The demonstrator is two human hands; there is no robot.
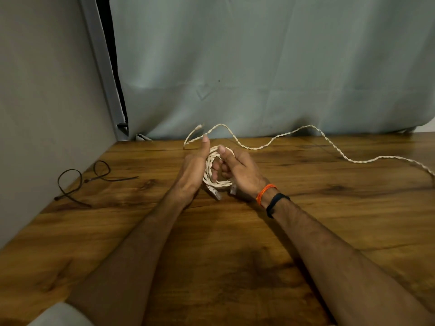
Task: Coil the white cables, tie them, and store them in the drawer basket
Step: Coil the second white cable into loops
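A small coil of white twisted cable (211, 171) is held above the wooden table between both hands. My right hand (237, 171) grips the coil, thumb on its top and fingers through its middle. My left hand (194, 170) lies against the coil's left side, and the cable strand passes at its thumb tip. The cable's loose length (306, 130) snakes away across the table to the right edge. Clear plug ends (215, 192) hang at the bottom of the coil. The drawer basket is not in view.
Two dark cable ties (80, 182) lie looped on the wooden table (235, 243) at the left, next to a grey wall. A grey-blue cloth backdrop (259, 67) hangs behind the table's far edge.
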